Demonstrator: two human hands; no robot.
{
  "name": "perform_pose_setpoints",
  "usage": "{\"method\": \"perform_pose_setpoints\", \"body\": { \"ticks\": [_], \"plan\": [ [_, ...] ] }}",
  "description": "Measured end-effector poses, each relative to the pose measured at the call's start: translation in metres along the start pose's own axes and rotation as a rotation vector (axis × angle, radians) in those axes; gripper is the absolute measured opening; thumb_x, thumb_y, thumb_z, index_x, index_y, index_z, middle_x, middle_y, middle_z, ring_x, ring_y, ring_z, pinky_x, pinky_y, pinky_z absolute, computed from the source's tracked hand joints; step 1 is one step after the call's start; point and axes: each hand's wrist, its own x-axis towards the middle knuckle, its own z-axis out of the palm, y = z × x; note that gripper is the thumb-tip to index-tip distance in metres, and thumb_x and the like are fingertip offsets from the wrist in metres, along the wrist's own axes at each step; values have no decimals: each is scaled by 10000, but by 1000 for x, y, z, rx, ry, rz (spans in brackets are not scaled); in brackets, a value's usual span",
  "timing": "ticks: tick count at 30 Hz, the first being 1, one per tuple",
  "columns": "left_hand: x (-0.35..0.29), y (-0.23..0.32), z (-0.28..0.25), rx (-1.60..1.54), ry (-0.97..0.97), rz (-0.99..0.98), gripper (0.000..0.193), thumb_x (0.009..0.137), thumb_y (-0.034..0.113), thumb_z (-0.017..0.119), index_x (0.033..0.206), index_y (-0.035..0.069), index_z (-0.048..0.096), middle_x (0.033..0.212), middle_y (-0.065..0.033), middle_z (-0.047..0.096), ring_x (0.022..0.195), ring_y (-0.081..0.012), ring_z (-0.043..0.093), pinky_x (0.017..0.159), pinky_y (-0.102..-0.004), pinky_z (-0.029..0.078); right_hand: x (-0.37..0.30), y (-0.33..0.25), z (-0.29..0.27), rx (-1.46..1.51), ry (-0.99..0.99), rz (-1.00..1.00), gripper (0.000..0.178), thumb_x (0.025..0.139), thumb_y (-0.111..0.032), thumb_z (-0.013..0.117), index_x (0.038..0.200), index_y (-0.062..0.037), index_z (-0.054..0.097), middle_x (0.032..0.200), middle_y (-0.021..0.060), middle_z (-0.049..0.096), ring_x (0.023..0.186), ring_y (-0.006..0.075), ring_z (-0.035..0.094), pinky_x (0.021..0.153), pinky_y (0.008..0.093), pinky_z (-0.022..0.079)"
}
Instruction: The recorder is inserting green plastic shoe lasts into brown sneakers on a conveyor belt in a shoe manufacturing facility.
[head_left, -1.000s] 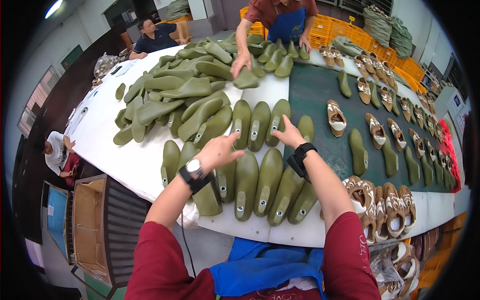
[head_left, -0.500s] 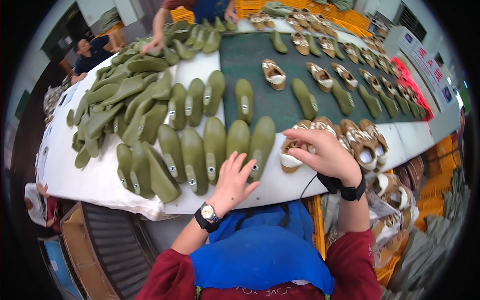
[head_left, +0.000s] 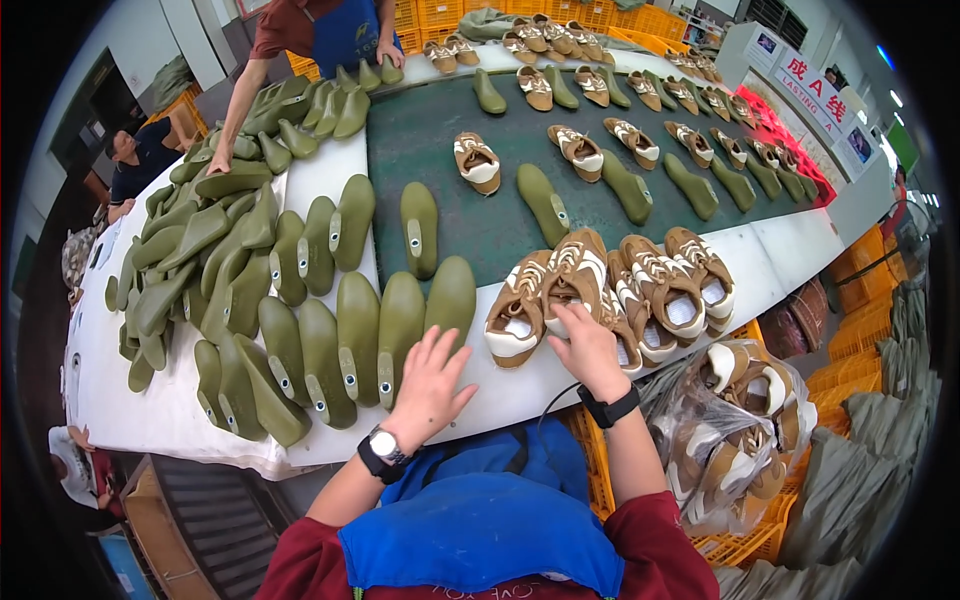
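Observation:
My left hand (head_left: 431, 393) is open, fingers spread, at the near ends of the green shoe lasts standing along the table edge. Closest to its fingertips is the rightmost last (head_left: 451, 303) of that row. To the right, my right hand (head_left: 590, 350) reaches a brown and white lace-up sneaker (head_left: 577, 262). Its fingers are at the shoe's opening and its thumb is by the heel, closed on it. Another such sneaker (head_left: 513, 318) lies just left of it, and several more (head_left: 680, 295) are crowded to its right.
A heap of green lasts (head_left: 200, 230) covers the table's left. Lasts and sneakers stand in rows on the green belt (head_left: 440, 150). A co-worker's hand (head_left: 220, 160) touches the heap. Bagged sneakers (head_left: 730, 440) sit low on the right, near orange crates (head_left: 850, 370).
The view has swung, so the scene sits further left. My right hand has come down from above the sneakers onto one. My left hand stays open beside the lasts.

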Motion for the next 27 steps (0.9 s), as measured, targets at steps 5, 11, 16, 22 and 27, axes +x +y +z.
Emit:
{"method": "perform_pose_setpoints", "body": {
  "ticks": [5,11,16,22,27],
  "plan": [
    [44,20,39,-15,-6,68,638,745,185,733,1303,51,454,1341,-183,438,1308,-381,346,1049,-496,313,-10,-5,-9,80,103,40,272,750,-134,724,964,-65,572,911,90,579,740,294,623,637,395,490],
    [33,25,66,-111,-89,154,309,756,148,700,1031,68,585,890,-110,563,927,-304,565,963,-453,376,-36,-7,-24,368,14,154,278,757,-115,731,932,-48,526,861,84,555,569,217,602,543,342,471],
    [6,36,53,-197,-121,45,305,769,193,708,1021,63,595,864,-125,585,875,-323,580,823,-413,448,-45,-20,-24,459,-89,246,280,753,-111,730,970,-48,564,869,86,577,617,240,618,568,349,488],
    [-6,33,53,-218,-79,91,403,775,156,700,1133,77,534,884,-125,598,908,-319,583,938,-437,412,-53,-7,-6,106,-168,109,298,779,-117,693,1052,-66,585,1104,127,575,823,334,635,693,416,519],
    [-15,25,46,-326,-145,48,416,780,132,694,1153,82,517,907,-124,612,917,-299,592,993,-448,370,-46,-44,-21,269,-41,165,355,801,-94,677,1140,-62,576,1181,139,565,871,320,646,697,354,534]
  ]
}}
